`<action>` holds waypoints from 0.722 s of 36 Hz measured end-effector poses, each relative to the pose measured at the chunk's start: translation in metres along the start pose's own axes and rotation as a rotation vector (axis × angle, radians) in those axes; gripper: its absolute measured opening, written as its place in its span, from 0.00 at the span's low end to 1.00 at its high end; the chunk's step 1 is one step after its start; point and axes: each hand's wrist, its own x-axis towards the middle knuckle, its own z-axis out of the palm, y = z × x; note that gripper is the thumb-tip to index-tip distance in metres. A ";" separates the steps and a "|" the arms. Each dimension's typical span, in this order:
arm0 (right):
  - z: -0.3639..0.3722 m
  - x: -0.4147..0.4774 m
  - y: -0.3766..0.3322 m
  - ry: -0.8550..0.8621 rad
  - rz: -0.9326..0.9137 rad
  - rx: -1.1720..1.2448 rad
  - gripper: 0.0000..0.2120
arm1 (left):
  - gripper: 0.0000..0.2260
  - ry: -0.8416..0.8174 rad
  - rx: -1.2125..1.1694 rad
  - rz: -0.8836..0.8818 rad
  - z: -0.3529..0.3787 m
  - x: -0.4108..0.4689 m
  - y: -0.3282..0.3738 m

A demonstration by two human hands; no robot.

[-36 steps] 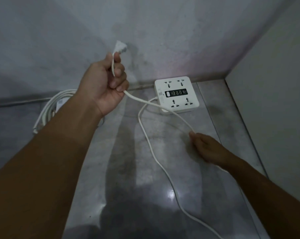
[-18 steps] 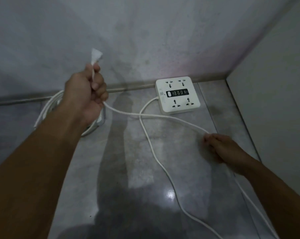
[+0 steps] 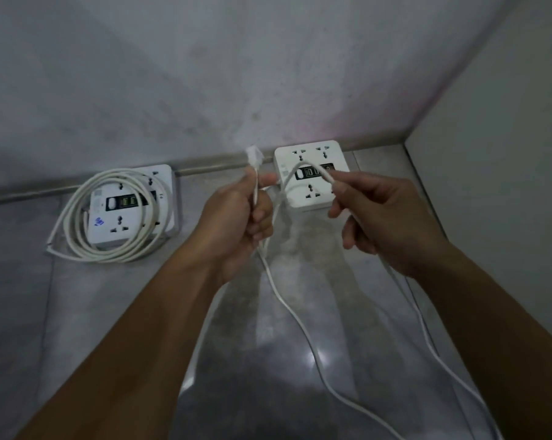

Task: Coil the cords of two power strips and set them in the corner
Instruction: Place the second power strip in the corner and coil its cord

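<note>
Nearest me, the loose cord [image 3: 303,328] trails over the grey floor [image 3: 78,312], one run curving up between my forearms and another passing under my right wrist toward the lower right edge. My left hand [image 3: 236,223] is closed in a fist round the cord near its end, so the plug [image 3: 254,155] sticks up above my knuckles (it is blurred, and I cannot make out its prongs). From that fist the cord arches over to my right hand [image 3: 382,217], which pinches it between thumb and forefinger while the other fingers curl loosely; the two hands are raised just apart, with the arch bridging them.

Behind the arch sits the right strip [image 3: 312,198], a white square block flat on the floor, close to where the back wall [image 3: 236,74] meets the side wall [image 3: 506,154]. Well to its left lies the left strip [image 3: 109,223], also against the back wall, with its own coil [image 3: 78,223] looped in several rounds, draped across its top and resting on the floor around it.
</note>
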 end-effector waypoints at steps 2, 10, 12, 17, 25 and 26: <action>0.006 -0.005 -0.002 0.013 -0.100 -0.076 0.10 | 0.20 -0.030 0.019 -0.035 0.005 0.001 0.000; 0.030 -0.019 0.005 -0.069 -0.477 -0.488 0.14 | 0.15 -0.025 0.068 -0.069 0.019 0.008 0.011; 0.030 -0.019 0.009 -0.066 -0.493 -0.520 0.15 | 0.14 -0.012 0.068 -0.072 0.019 0.011 0.018; 0.024 -0.029 0.035 -0.088 -0.341 -0.472 0.10 | 0.17 -0.044 -0.153 -0.050 0.010 0.015 0.039; 0.017 -0.045 0.078 -0.139 -0.259 -0.514 0.13 | 0.18 -0.149 -0.205 -0.064 -0.003 0.014 0.048; 0.020 -0.044 0.075 -0.137 -0.269 -0.505 0.12 | 0.18 -0.161 -0.209 -0.062 -0.002 0.014 0.047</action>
